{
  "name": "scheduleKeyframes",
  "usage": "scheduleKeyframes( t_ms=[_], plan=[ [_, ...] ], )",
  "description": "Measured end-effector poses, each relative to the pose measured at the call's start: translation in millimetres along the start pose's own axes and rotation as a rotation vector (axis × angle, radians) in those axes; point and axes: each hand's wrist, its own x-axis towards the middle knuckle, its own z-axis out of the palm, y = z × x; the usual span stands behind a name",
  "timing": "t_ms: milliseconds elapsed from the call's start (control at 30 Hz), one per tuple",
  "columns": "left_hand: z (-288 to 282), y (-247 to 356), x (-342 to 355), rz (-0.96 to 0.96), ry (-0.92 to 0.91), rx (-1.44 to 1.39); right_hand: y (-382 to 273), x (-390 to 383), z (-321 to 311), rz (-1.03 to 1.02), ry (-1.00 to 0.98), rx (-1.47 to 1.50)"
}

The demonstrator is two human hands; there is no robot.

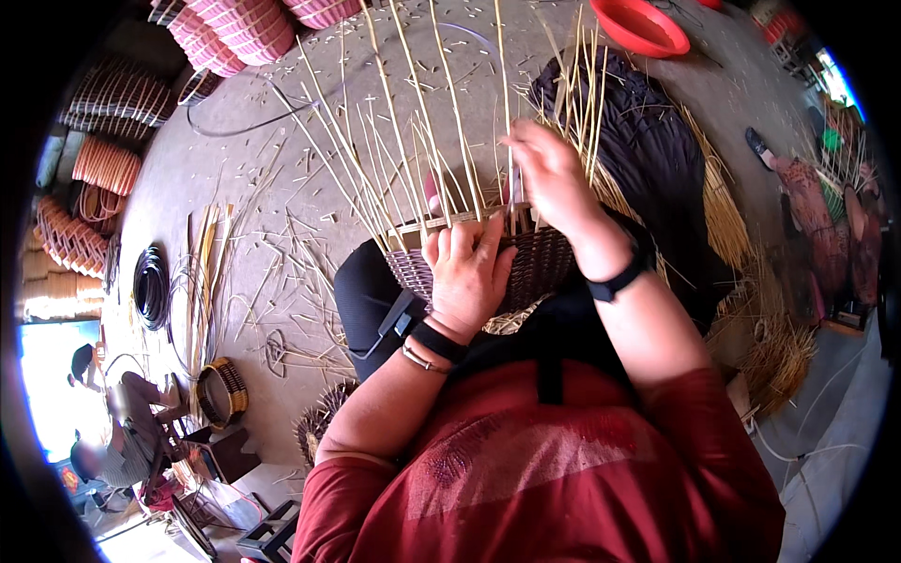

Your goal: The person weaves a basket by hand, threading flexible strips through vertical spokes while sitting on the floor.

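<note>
A half-woven dark brown basket (410, 269) rests on my lap, with tall pale upright stakes (457, 113) rising from its rim. My left hand (466, 272) grips the near edge of the basket, its fingers bent over the rim and its thumb against the weave. Above the rim's right part, my right hand (554, 178) is raised beside one of the tall stakes. Its fingertips are smeared by motion, so whether they pinch a strand cannot be made out. The inside of the basket is largely hidden by my hands.
Cut stick ends and loose strips litter the floor (310, 178). Dark cloth (648, 159) covers a straw bundle on the right, below a red basin (641, 26). Stacked baskets (108, 164), a black coil (150, 287) and a seated person (127, 441) are at left; another person (817, 216) sits far right.
</note>
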Motion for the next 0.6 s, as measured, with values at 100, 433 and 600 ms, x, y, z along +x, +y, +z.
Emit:
scheduleKeyframes(
  t_ms=[100, 433, 600],
  plan=[
    [2, 2, 6, 0.054, -0.052, 0.016, 16, 19, 35, 0.025, -0.098, -0.253],
    [-20, -10, 43, 0.149, -0.126, 0.182, 18, -83, -34, 0.563, 0.106, 0.665],
    [-58, -38, 160, 0.057, 0.179, 0.229, 28, -84, -30, 0.512, 0.075, 0.744]
  ],
)
